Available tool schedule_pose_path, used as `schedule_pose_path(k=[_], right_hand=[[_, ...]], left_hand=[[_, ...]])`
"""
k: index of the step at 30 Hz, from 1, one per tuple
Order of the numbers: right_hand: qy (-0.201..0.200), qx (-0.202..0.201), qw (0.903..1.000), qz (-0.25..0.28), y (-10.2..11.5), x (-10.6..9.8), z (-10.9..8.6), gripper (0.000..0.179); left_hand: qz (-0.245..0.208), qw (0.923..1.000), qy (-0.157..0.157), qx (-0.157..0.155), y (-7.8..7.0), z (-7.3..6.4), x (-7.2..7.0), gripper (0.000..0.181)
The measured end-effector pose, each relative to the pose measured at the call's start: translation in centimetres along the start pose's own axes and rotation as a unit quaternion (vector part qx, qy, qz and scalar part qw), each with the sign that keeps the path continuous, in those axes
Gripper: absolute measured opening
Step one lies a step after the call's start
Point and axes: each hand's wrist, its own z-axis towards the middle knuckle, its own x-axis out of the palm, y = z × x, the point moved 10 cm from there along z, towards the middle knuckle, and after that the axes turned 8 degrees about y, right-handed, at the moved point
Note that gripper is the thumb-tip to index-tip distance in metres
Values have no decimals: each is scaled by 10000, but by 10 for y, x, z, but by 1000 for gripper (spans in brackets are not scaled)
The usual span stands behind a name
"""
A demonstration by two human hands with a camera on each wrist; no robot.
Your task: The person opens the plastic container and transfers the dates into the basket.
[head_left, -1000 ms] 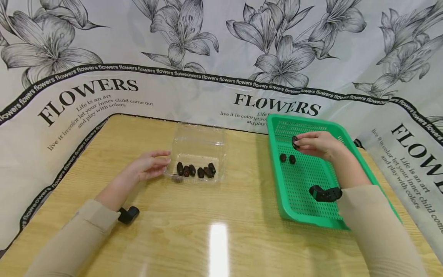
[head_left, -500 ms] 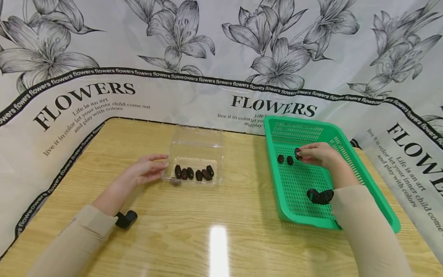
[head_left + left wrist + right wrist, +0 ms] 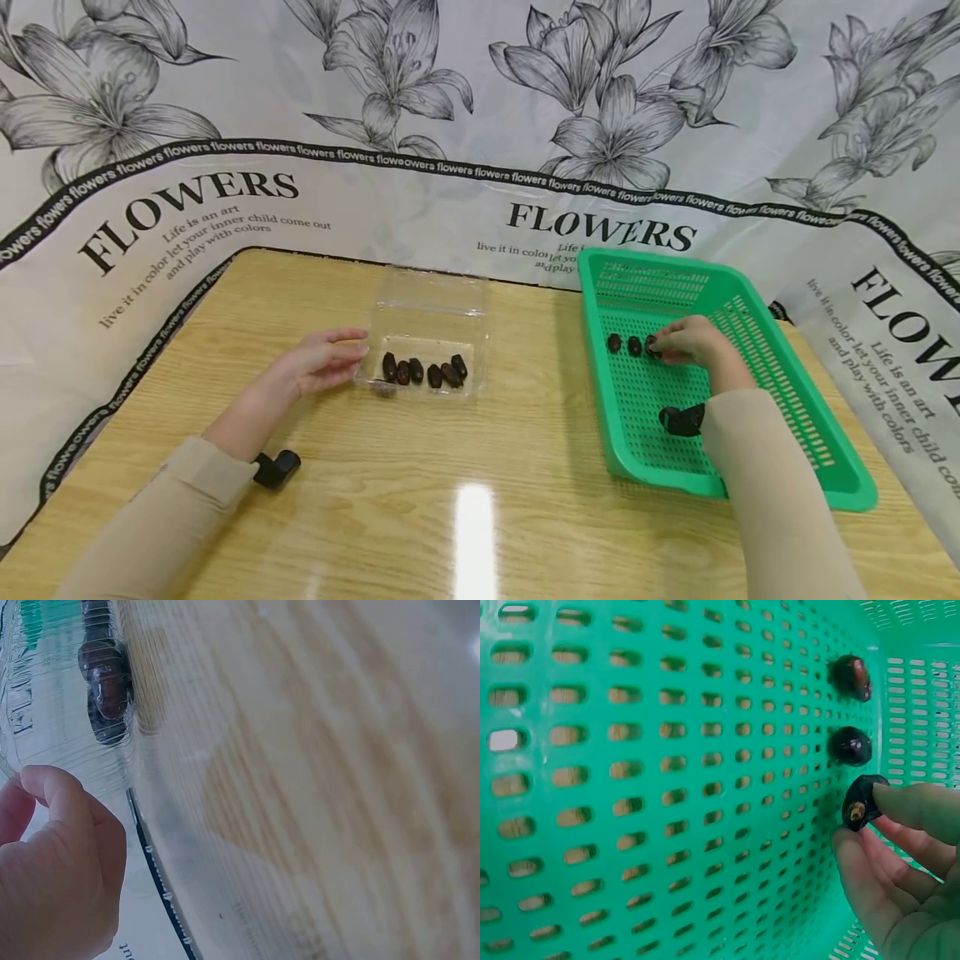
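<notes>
In the head view my right hand (image 3: pixel 688 340) is low inside the green plastic basket (image 3: pixel 609 417), pinching a dark date (image 3: pixel 861 804) between thumb and fingers. The date's pale stem end shows in the right wrist view. Beside it, two more dates, a near one (image 3: pixel 850 745) and a farther one (image 3: pixel 851 677), lie in a row on the basket floor. My left hand (image 3: pixel 324 363) is at the left side of a clear plastic box (image 3: pixel 429 321), its thumb and finger (image 3: pixel 52 787) pinching the rim. Several dates (image 3: pixel 416 370) lie along the box's front.
Both containers stand on a light wooden table (image 3: pixel 375 483), the box left of the basket with table surface between them. A white cloth (image 3: pixel 450 200) printed with flowers and lettering hangs behind and at the sides.
My right hand has lowered into the basket and brought the held date down to the floor, right of the other two. The left hand has stayed at the box.
</notes>
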Motion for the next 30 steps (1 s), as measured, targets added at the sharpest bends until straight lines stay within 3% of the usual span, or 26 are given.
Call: schedule_pose_path(k=[14,21,26,30], right_hand=[[-53,16,9995,-322,-4,-5,5,44],[186,-85,9990,-397,0,-2,2,45],[158,-179,9993,-284,11,-2,-4,51],[308,-509,9980,196,33,3,-8,56]], left_hand=[[-47,10000,-27,-74,3,1,2,60],[-78,9999,-35,-70,3,0,1,60],[-105,9999,-36,-65,1,-1,1,59],[-129,9999,-48,-54,0,-2,1,59]])
